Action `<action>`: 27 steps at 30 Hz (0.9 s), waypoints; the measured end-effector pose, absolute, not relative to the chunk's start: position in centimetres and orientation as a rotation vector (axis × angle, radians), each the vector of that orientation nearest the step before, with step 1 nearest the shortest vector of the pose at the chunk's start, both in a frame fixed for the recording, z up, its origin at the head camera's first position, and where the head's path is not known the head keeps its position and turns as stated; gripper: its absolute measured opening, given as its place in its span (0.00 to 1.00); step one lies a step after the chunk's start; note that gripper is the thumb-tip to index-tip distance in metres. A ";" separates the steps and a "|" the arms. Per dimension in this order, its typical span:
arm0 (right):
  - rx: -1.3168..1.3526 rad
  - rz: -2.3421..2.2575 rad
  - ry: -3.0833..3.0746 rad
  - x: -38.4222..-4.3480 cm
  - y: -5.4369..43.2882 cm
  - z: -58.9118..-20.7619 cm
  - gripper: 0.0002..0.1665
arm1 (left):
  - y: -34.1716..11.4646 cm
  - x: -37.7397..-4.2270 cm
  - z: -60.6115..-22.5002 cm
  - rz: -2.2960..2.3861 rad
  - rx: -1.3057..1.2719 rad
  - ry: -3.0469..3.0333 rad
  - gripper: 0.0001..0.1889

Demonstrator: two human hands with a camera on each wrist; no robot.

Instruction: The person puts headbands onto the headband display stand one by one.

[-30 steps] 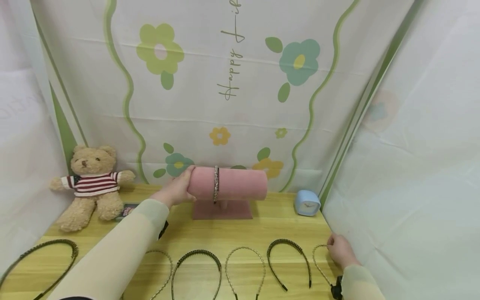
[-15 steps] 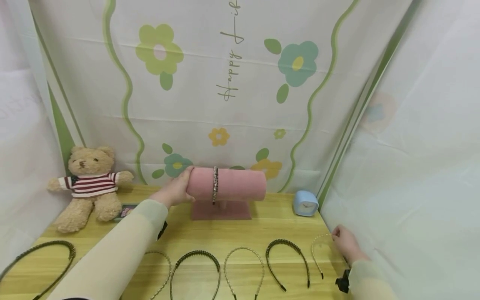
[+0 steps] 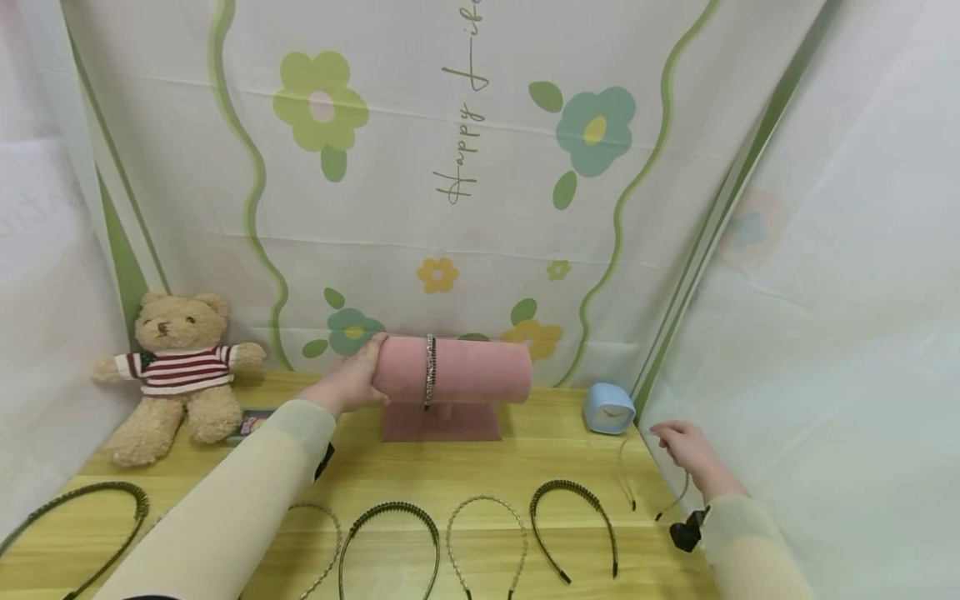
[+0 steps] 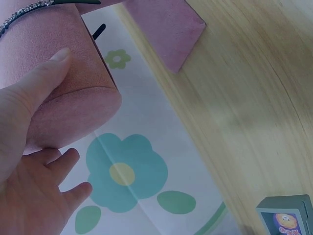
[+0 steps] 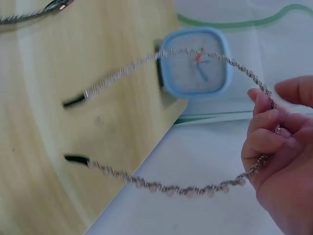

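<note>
At the back of the table stands a pink padded headband display roll (image 3: 480, 371) on a pink base (image 3: 442, 423). A glittery headband (image 3: 431, 371) with a dark band beside it sits over the roll, left of its middle. My left hand (image 3: 348, 383) grips the roll's left end; in the left wrist view the thumb lies on the fabric and the other fingers are beneath. Near the right wall, my right hand (image 3: 693, 458) holds a thin beaded headband (image 5: 171, 190) by the middle of its arc, its black tips pointing away from the palm, raised above the table.
Along the front of the table lie several headbands, among them a dark coiled one (image 3: 573, 486) and a beaded one (image 3: 486, 498). A blue clock (image 3: 609, 408) stands at the back right. A teddy bear (image 3: 183, 367) and a small box (image 3: 247, 422) are at the left.
My right hand has lifted the beaded headband from the right end of the row and carried it up and toward the back. The left hand keeps its hold on the roll.
</note>
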State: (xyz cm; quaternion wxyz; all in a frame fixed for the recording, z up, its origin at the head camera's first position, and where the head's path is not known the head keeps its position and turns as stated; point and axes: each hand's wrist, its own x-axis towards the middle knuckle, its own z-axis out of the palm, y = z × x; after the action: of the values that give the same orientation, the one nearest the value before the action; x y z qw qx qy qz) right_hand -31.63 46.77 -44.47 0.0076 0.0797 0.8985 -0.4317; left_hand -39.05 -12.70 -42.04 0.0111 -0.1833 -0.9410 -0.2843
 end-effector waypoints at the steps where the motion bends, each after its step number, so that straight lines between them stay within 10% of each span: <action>1: 0.260 -1.365 2.797 -31.7 46.5 -44.1 0.21 | -12.7 -39.0 -42.0 -0.890 -0.573 -2.930 0.64; 8: 0.165 -1.451 2.726 -32.3 44.6 -41.7 0.31 | -12.7 -38.9 -41.9 -0.901 -0.567 -2.927 0.63; 27: 0.142 -2.161 2.096 -35.6 37.8 -40.4 0.13 | -13.0 -39.4 -42.4 -0.913 -0.573 -2.941 0.64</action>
State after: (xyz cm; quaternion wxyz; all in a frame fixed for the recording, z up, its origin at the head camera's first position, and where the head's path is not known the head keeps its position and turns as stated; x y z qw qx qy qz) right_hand -35.63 37.81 -40.39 0.0639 0.0472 0.6941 -0.7155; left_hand -39.43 -12.97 -42.39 0.0049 -0.1829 -0.9389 -0.2914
